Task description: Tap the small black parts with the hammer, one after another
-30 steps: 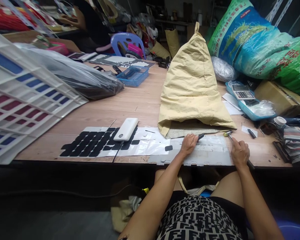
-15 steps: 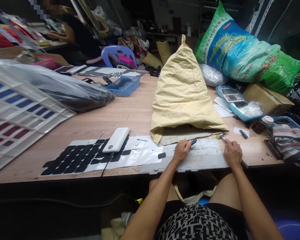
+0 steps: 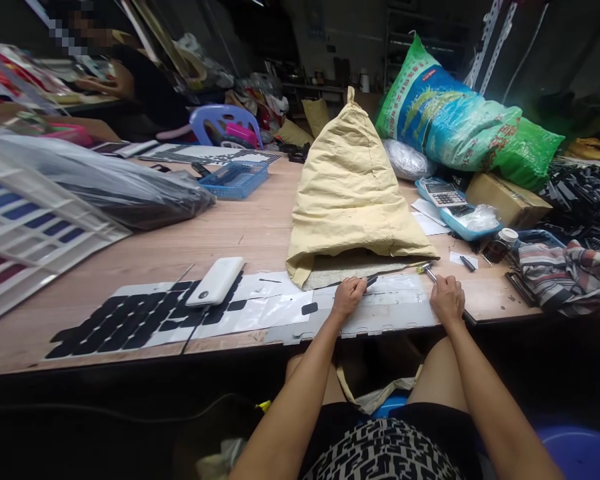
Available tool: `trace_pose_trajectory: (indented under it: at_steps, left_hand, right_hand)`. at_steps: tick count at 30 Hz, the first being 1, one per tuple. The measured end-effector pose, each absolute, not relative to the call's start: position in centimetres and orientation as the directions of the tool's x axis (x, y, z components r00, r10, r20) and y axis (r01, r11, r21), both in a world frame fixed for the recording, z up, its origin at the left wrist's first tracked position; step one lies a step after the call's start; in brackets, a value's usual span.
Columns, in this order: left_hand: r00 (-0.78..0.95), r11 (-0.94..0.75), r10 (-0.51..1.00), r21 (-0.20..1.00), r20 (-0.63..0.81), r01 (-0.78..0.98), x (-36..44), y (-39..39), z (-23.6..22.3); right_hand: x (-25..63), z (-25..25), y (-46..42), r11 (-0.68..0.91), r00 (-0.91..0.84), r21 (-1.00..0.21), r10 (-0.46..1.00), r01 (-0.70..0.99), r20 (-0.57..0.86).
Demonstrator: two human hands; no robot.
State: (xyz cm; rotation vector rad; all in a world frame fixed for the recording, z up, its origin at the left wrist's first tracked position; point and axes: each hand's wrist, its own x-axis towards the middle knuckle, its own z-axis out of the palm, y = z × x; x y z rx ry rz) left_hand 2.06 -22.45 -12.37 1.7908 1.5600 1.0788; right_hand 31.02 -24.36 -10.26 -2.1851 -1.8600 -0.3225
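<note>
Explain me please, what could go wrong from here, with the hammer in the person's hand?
The left hand holds a thin black piece near the hammer in the right hand, so a stray blow might hit the fingers. The open edge of the yellow bag lies close to the black piece and could get in the way. The cable of the white device runs to the table's front edge; an arm might snag it.

"Was the light even?"
"No, the tabletop point(image 3: 260, 220) was moderately lit, while the background and the space underneath sank into darkness."
"Any glare?"
"Pale shine on the plastic sheet point(image 3: 280, 311); the left edge looked stretched and soft."
</note>
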Motion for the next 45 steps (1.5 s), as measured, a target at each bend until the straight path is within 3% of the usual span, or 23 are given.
trace_pose_trajectory:
  at_steps: [45]
  left_hand:
    - [0.106,-0.262,0.963,0.766,0.248,0.587,2.11,-22.83,-11.91]
  right_hand:
    - [30.75,-9.89,-24.74,-0.212,0.211,-0.025,0.944,0.977,0.255]
